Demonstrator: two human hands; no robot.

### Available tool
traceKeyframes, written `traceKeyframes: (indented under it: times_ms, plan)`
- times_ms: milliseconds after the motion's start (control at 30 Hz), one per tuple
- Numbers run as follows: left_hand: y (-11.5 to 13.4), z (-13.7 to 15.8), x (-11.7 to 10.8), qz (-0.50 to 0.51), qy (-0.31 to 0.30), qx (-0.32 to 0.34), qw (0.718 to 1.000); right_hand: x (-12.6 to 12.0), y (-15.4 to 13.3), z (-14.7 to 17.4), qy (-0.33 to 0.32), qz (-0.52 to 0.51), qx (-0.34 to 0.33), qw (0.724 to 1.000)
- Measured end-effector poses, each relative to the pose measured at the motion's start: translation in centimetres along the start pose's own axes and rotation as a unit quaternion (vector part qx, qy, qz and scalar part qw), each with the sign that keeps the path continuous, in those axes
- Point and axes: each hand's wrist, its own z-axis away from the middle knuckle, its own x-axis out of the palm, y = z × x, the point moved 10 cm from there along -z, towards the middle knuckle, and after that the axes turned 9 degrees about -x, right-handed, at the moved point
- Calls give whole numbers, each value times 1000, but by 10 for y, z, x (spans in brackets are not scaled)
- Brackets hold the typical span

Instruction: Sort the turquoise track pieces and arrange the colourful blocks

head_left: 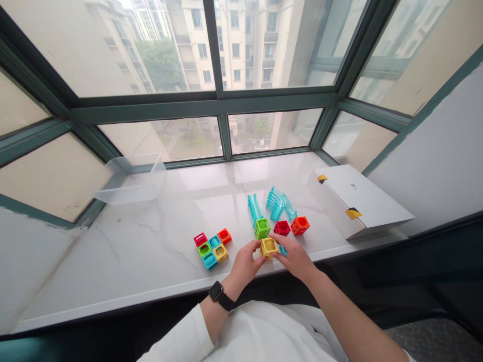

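Observation:
Between my two hands is a yellow hollow cube block [269, 247], held near the front edge of the sill. My left hand [247, 261] grips its left side, and my right hand [293, 255] grips its right side. Part of a blue block [283, 250] shows by my right fingers. Just beyond stands a green cube block [262, 228], with a red cube block [282, 228] and an orange cube block [300, 225] to its right. Farther back lie a straight clear-blue track piece [254, 208] and a curved clear-blue track piece [275, 202].
Left of my hands, several coloured blocks sit joined in a flat cluster [212, 248]. A clear plastic bin [130, 193] stands at the back left. On the right is a white box [358, 198] with yellow-black tabs. Windows border the marbled white sill [151, 271].

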Motion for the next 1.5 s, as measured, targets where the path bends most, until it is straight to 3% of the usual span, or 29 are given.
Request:
traceKeyframes:
  times_ms: [300, 400, 533, 700, 800, 900, 1000, 1133, 1300, 1500]
  plan:
    - [-15, 6, -13, -43, 22, 7, 999, 3, 2, 0, -6, 3, -16, 1000]
    - [-20, 15, -42, -80, 78, 29, 993, 4, 1, 1, 0, 6, -21, 1000]
    - [-25, 29, -104, -150, 192, 65, 968, 1, -3, 5, -1, 3, -18, 1000]
    - [-58, 32, -172, -222, 304, 3, 927, -28, -25, 6, 40, 41, -27, 998]
    - [-75, 26, -184, -247, 317, -30, 915, -57, -55, 7, 128, 73, -60, 987]
    - [-83, 14, -174, -277, 301, -49, 911, -67, -89, 5, 184, 60, -103, 976]
    - [-87, 4, -160, -314, 291, -74, 901, -46, -122, -4, 147, 2, -161, 976]
    - [-86, -2, -149, -336, 273, -82, 898, 14, -144, -23, 7, -64, -169, 984]
    - [-76, -1, -143, -340, 215, -36, 915, 88, -117, -41, -126, -27, -40, 991]
    - [-67, 1, -130, -342, 137, 36, 929, 140, -74, -51, -228, 114, 85, 963]
